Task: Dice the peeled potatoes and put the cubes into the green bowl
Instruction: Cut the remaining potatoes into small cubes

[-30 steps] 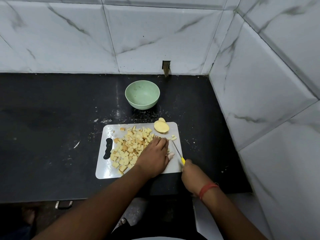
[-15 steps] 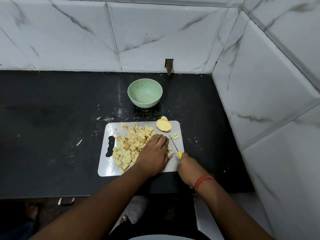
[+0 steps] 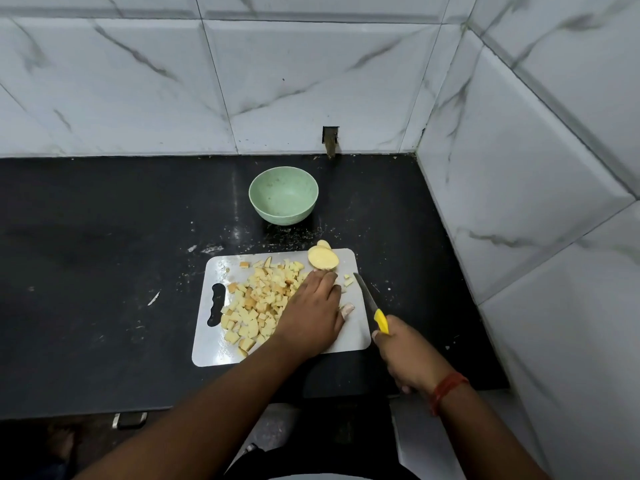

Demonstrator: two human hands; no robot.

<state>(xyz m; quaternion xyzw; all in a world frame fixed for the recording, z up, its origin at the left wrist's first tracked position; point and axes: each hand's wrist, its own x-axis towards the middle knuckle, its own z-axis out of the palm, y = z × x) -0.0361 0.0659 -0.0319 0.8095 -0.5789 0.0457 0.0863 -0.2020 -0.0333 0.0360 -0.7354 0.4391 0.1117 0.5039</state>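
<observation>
Yellow-handled knife (image 3: pixel 372 306) sits gripped in your right hand (image 3: pixel 405 355), blade lifted just right of your left hand (image 3: pixel 311 315), which lies flat, fingers straight, on the pale potato cubes (image 3: pixel 258 299). Those fingers could get nicked if the blade drops close. Beyond them wait a peeled potato half (image 3: pixel 323 258) and the empty green bowl (image 3: pixel 283 195), on a white cutting board (image 3: pixel 349 337) and black surface (image 3: pixel 104 254) in a marble-tiled corner (image 3: pixel 433 98).

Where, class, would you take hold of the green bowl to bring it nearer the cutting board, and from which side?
Grip the green bowl at its near rim, fingers outside and thumb over the edge, coming from the cutting board side. It stands upright, open and looks empty, and nothing stands between it and the board.
</observation>
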